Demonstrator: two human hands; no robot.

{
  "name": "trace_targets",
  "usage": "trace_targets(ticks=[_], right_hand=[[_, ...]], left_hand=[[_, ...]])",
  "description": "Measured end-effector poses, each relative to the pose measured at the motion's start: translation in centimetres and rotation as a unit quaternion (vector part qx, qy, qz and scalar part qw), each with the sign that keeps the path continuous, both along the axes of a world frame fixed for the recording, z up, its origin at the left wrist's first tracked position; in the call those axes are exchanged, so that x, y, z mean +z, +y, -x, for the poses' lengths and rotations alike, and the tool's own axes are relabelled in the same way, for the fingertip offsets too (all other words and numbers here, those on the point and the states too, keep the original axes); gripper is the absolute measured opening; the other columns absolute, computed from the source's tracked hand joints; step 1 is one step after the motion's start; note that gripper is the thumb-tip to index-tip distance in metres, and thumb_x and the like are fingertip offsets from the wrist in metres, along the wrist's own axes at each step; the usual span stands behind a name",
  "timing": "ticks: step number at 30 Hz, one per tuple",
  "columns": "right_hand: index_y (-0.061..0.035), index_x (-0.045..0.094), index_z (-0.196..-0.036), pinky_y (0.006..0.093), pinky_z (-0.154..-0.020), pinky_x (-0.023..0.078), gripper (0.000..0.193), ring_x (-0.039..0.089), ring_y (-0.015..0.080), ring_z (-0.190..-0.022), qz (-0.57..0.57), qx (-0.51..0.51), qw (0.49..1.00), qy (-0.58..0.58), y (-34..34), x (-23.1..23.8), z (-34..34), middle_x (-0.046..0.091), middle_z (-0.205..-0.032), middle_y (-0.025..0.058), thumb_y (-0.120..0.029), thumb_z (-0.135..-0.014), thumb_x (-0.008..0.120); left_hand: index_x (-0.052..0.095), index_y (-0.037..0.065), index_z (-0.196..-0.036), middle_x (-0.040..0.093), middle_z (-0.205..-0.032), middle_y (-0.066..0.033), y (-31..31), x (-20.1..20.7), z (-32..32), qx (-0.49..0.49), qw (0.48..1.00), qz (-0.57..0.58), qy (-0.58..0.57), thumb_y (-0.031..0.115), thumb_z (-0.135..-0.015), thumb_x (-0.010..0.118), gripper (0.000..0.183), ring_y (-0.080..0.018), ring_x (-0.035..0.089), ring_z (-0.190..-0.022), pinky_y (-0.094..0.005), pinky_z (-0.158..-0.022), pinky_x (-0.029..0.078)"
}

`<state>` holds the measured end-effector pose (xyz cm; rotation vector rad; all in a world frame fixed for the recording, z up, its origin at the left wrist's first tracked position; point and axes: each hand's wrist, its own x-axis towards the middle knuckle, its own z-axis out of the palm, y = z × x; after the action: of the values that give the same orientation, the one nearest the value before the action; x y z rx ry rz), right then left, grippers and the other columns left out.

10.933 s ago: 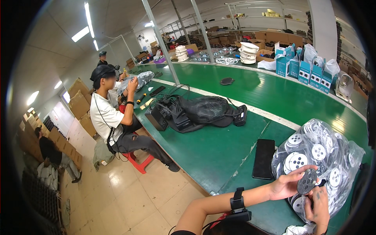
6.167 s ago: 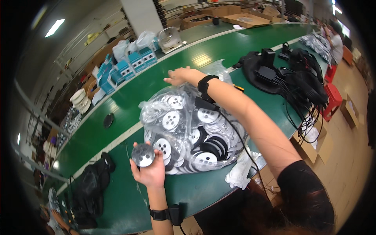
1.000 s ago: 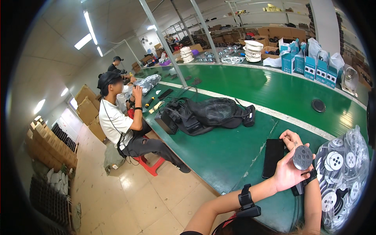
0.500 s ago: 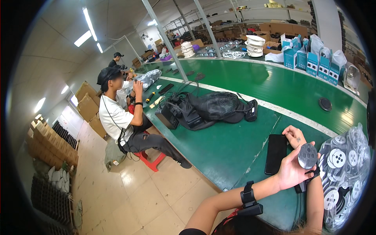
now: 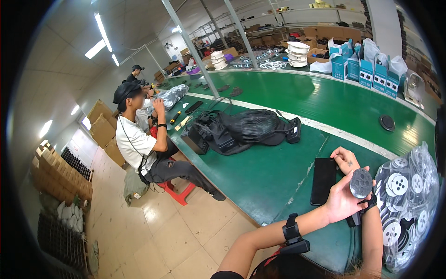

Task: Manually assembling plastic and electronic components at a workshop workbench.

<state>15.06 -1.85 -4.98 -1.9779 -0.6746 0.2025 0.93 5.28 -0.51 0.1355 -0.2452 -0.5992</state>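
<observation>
My left hand (image 5: 341,202) is closed around the edge of a dark grey round disc (image 5: 361,183) that has several darker round spots on its face. The disc is held up, tilted toward me, in front of my right wrist. Beyond it, my right hand (image 5: 345,160) is curled at the top end of a black smartphone (image 5: 324,181) lying on the green table. Whether the right fingers hold anything is hidden. Beside my right forearm a clear plastic bag (image 5: 409,162) is full of white and dark discs with holes.
Black cables and devices lie with a dark mesh bag (image 5: 255,126) on the table (image 5: 260,186). Behind runs a green conveyor belt (image 5: 288,95) carrying a black round part (image 5: 386,123). Blue boxes (image 5: 366,73) stand along its far side. A co-worker (image 5: 139,139) sits at the left edge.
The whole view has shifted slightly. My left hand still holds the disc in nearly the same pose, and my right hand stays by the smartphone. The co-worker's raised hand has moved a little.
</observation>
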Motion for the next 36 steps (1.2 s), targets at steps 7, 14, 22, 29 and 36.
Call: trace_targets(ticks=[7, 14, 22, 29, 36], right_hand=[[-0.0069, 0.056, -0.097, 0.0242, -0.059, 0.044, 0.019, 0.053, 0.0087, -0.068, -0.053, -0.032, 0.983, -0.171, 0.3, -2.5, -0.6, 0.058, -0.074, 0.0005, -0.022, -0.089, 0.048], [-0.0077, 0.056, -0.097, 0.0249, -0.06, 0.045, 0.019, 0.053, 0.0104, -0.068, 0.0, 0.027, 1.0, -0.014, -0.6, -1.0, -0.8, 0.059, -0.074, 0.0015, -0.024, -0.089, 0.05], [-0.0078, 0.056, -0.097, 0.0254, -0.061, 0.045, 0.02, 0.054, 0.0109, -0.068, 0.004, 0.038, 0.999, -0.009, -0.7, -0.5, -0.1, 0.059, -0.075, 0.0023, -0.025, -0.089, 0.05], [-0.0084, 0.056, -0.097, 0.0276, -0.064, 0.045, 0.022, 0.055, 0.013, -0.073, -0.006, -0.039, 0.996, -0.081, 0.1, 0.5, 1.4, 0.06, -0.081, 0.005, -0.028, -0.089, 0.05], [-0.0054, 0.053, -0.098, 0.0277, -0.062, 0.045, 0.019, 0.054, 0.0125, -0.072, -0.168, -0.093, 0.98, -0.055, -0.7, 0.6, 2.4, 0.055, -0.085, 0.0065, -0.018, -0.084, 0.05]], left_hand=[[0.029, 0.023, -0.133, 0.046, -0.119, -0.0093, 0.0, -0.2, -0.1, -0.001, 1.0, 0.007, 0.001, 0.048, -0.086, 0.046, 0.056, -0.022, 0.051, -0.089, -0.036, -0.077, 0.039], [0.029, 0.023, -0.133, 0.046, -0.119, -0.0098, 0.0, 0.0, 0.0, -0.002, 1.0, 0.008, 0.0, 0.048, -0.086, 0.046, 0.055, -0.0222, 0.051, -0.089, -0.0361, -0.076, 0.039], [0.03, 0.022, -0.132, 0.047, -0.118, -0.0101, 0.0, 0.0, 0.0, -0.005, 1.0, 0.014, 0.006, 0.048, -0.086, 0.047, 0.055, -0.0225, 0.052, -0.088, -0.0361, -0.076, 0.04], [0.029, 0.023, -0.132, 0.046, -0.118, -0.0104, 0.1, 0.1, 0.0, -0.005, 1.0, 0.015, 0.002, 0.048, -0.085, 0.048, 0.057, -0.0232, 0.053, -0.088, -0.0368, -0.076, 0.039], [0.03, 0.023, -0.131, 0.046, -0.118, -0.0106, 0.5, 0.7, -0.1, 0.019, 0.999, 0.031, -0.004, 0.05, -0.085, 0.046, 0.055, -0.0229, 0.054, -0.086, -0.0388, -0.078, 0.039]])
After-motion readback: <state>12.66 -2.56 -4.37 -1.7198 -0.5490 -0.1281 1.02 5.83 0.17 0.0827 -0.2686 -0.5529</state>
